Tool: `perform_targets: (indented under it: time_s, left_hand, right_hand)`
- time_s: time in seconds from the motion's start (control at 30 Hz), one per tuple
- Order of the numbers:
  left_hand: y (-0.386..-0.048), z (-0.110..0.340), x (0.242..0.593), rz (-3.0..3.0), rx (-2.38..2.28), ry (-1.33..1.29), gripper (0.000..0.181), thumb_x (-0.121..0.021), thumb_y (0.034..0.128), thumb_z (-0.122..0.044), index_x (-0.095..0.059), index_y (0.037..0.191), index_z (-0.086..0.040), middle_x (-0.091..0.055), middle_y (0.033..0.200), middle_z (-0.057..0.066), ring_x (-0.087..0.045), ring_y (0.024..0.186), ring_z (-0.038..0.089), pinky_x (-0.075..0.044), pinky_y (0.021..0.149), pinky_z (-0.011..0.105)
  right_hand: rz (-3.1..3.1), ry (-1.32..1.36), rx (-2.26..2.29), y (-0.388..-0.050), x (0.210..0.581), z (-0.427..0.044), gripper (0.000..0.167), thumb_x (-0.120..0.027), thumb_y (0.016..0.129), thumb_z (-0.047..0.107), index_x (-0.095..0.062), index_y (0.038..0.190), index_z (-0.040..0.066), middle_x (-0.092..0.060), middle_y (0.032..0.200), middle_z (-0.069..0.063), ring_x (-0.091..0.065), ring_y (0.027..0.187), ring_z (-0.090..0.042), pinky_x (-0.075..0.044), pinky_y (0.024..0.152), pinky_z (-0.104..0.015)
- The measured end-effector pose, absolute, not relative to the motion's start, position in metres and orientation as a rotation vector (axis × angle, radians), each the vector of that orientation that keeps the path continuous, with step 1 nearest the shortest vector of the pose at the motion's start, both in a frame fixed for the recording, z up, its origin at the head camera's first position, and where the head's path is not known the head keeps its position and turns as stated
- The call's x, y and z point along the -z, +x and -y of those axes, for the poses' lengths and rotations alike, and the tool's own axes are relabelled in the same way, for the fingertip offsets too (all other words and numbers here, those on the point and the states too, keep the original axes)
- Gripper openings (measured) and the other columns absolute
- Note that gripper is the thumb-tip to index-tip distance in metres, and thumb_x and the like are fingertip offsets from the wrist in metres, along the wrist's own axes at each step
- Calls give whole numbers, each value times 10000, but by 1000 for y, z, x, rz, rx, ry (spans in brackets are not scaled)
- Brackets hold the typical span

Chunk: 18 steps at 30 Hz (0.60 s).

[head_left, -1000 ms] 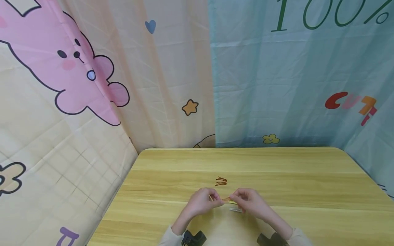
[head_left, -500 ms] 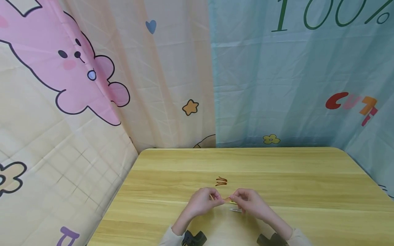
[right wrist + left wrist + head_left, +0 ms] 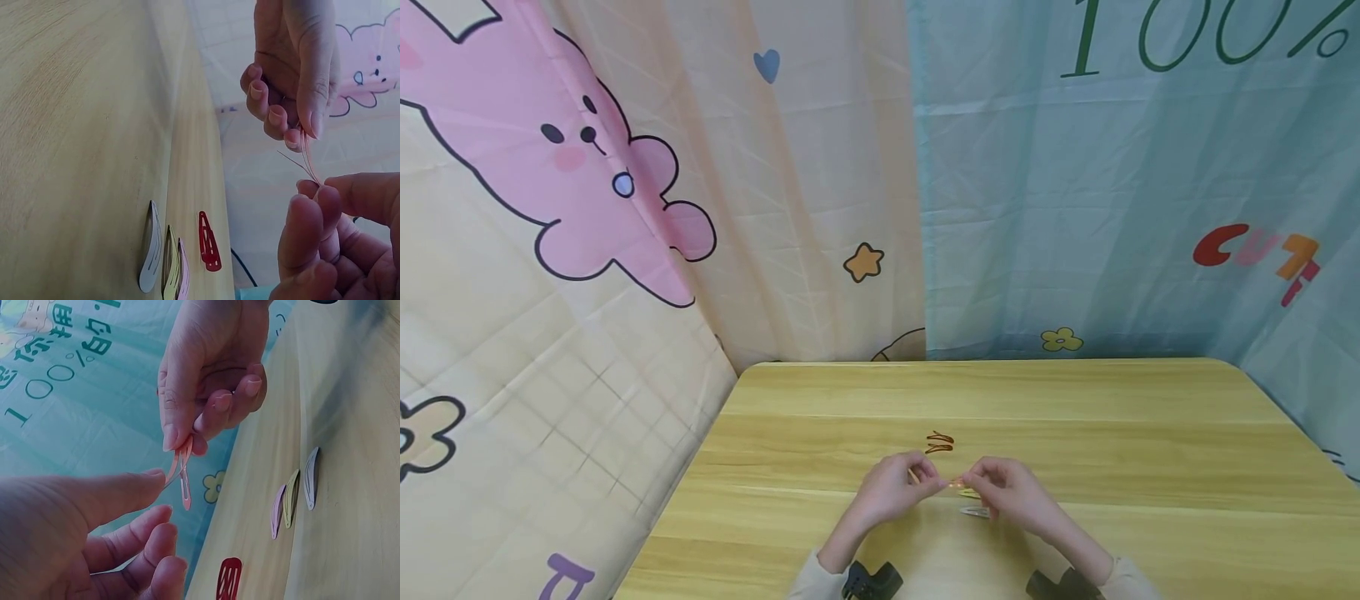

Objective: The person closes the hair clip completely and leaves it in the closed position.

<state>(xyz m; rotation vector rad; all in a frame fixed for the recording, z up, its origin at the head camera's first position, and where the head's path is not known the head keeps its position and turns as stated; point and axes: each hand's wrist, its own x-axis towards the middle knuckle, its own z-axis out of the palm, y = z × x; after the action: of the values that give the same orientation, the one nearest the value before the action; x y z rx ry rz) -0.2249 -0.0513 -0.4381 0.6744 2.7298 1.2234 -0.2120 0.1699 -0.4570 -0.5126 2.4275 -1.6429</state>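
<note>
Between my two hands is a salmon-orange snap hair clip (image 3: 185,487), held above the table; its parts stand spread apart in the right wrist view. My left hand (image 3: 895,487) pinches one end with thumb and fingertips. The other end is pinched by my right hand (image 3: 1011,493), its remaining fingers curled loosely. Below on the table lie a silver hair clip (image 3: 311,478), a yellow hair clip (image 3: 290,499) and a pink hair clip (image 3: 277,511), side by side. The fingertips hide both ends of the held clip.
Two reddish-brown hair clips (image 3: 939,442) lie beyond the hands on the wooden table (image 3: 1112,442); a red clip (image 3: 209,242) shows in the right wrist view. Printed curtains (image 3: 820,167) hang behind the table's back edge. Dark wrist cameras (image 3: 872,581) sit near its front.
My left hand has shifted slightly upward and the right a little too, with the salmon-orange hair clip between them. The clips on the table lie where they were.
</note>
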Motion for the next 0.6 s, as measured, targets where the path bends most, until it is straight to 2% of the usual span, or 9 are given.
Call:
perform_targets:
  time_s: [0.13, 0.6]
  left_hand:
    - [-226, 52, 439, -2733, -1226, 665, 192, -680, 861, -378, -632, 875, -193, -580, 771, -109, -513, 602, 45, -409, 518, 246]
    - [-230, 52, 442, -2647, -1277, 672, 208, -630, 910, -362, -674, 949, -162, -602, 777, -84, -532, 596, 65, -415, 499, 252]
  right_hand:
    - [-2422, -507, 1671, -213, 457, -170, 241, -599, 944, 258, -646, 976, 24, -528, 619, -42, -506, 480, -180, -414, 438, -260]
    - [-2371, -449, 1711, -215, 458, -171, 272, -585, 953, 269, -622, 953, -1, -494, 591, -28, -488, 489, -203, -373, 448, -249]
